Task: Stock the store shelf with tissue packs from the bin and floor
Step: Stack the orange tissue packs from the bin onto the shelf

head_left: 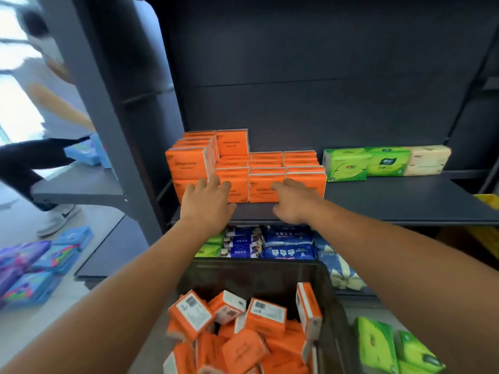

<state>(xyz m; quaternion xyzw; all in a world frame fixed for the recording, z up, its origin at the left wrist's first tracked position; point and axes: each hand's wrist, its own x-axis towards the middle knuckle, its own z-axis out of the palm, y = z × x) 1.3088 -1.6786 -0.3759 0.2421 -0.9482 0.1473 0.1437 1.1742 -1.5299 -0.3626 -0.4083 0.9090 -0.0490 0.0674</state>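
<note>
Orange tissue packs (263,172) are stacked in rows on the dark shelf (391,201), tallest at the left. My left hand (206,201) lies flat with fingers spread against the front of a front-row orange pack (239,195). My right hand (293,201) rests with fingers apart on the front of the neighbouring orange pack (263,193). Neither hand grips anything. Below me a dark bin (259,273) holds several loose orange packs (243,327).
Green packs (364,164) and a beige pack (428,160) stand to the right on the same shelf. Blue and white packs (270,242) fill the shelf below. Green packs (391,346) lie on the floor right, blue and purple ones (35,271) left. Another person (46,130) stands at left.
</note>
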